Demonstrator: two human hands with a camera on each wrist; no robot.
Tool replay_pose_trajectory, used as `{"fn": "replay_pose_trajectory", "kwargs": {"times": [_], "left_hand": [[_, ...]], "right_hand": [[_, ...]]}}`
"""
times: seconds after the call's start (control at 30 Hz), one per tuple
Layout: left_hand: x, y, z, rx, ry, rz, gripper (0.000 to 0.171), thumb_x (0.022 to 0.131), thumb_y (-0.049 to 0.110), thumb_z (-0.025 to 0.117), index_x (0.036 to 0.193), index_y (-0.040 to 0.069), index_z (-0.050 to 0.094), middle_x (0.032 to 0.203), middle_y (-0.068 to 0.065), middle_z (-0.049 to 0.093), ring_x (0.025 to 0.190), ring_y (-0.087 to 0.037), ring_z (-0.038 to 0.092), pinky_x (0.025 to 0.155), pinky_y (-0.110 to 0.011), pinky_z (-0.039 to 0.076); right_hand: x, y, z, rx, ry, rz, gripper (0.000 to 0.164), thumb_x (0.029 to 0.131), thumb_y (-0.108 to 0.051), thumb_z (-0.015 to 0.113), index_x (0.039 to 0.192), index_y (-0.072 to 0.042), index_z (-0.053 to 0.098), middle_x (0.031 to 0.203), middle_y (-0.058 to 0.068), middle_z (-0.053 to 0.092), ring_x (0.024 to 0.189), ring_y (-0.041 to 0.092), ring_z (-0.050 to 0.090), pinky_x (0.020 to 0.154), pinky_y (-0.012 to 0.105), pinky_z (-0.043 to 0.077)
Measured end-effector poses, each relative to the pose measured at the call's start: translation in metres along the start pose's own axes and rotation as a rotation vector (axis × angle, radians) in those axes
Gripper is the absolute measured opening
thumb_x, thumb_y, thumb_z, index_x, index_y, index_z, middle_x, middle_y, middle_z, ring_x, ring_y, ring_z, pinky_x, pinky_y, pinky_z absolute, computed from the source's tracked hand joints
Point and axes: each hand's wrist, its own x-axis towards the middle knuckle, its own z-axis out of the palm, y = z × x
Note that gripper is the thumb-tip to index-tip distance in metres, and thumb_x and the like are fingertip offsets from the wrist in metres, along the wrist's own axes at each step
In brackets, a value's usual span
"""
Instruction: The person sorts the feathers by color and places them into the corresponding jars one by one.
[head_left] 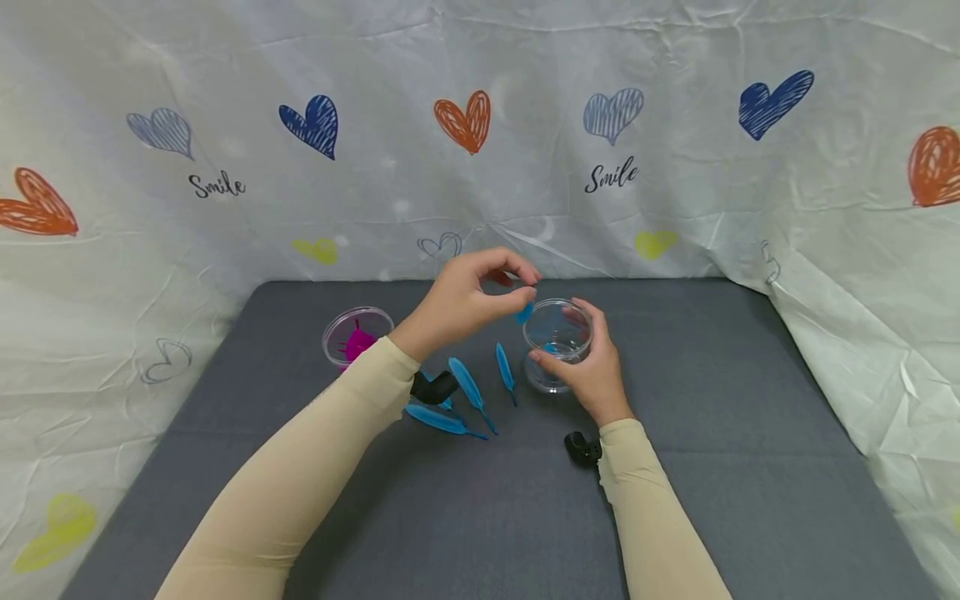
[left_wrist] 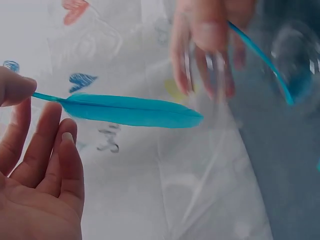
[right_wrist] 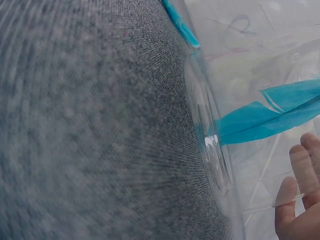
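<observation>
Blue feather in left hand, backdrop reading "Smile"

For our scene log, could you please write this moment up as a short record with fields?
Left hand: pinches the stem of a blue feather
Right hand: grips a clear cup
Loose feathers: blue, lying on the dark grey table, left of that cup
Second cup: clear, farther left, with a purple piece showing in it
Backdrop: pale cloth with printed hearts
</observation>
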Motion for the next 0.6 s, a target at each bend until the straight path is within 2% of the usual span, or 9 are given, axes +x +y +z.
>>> {"fn": "replay_pose_trajectory", "kwargs": {"times": [0.17,0.37,0.6], "left_hand": [[0.008,0.005,0.011,-0.05,-0.018,0.008,0.009,0.101,0.021,0.075,0.109,0.017,0.076,0.12,0.004,0.078,0.113,-0.012,0.069,0.103,-0.037,0.059],[0.01,-0.002,0.024,-0.021,-0.051,0.006,0.013,0.101,0.02,0.076,0.113,0.015,0.077,0.12,0.003,0.076,0.114,-0.022,0.069,0.107,-0.045,0.057],[0.006,-0.012,0.03,0.013,-0.059,-0.04,0.015,0.102,0.025,0.076,0.114,0.016,0.077,0.118,0.008,0.075,0.113,-0.015,0.067,0.107,-0.041,0.056]], "right_hand": [[-0.001,0.001,0.001,0.01,-0.013,0.006,0.095,0.086,-0.042,0.093,0.163,-0.032,0.037,0.16,-0.006,0.055,0.152,0.02,0.048,0.123,0.058,0.045],[0.0,0.002,0.001,0.014,-0.015,0.013,0.097,0.085,-0.045,0.093,0.163,-0.035,0.036,0.16,-0.009,0.054,0.152,0.017,0.049,0.122,0.057,0.046],[0.001,0.001,-0.003,0.018,-0.017,0.006,0.099,0.084,-0.047,0.093,0.163,-0.032,0.036,0.16,-0.008,0.055,0.151,0.018,0.05,0.118,0.057,0.049]]}}
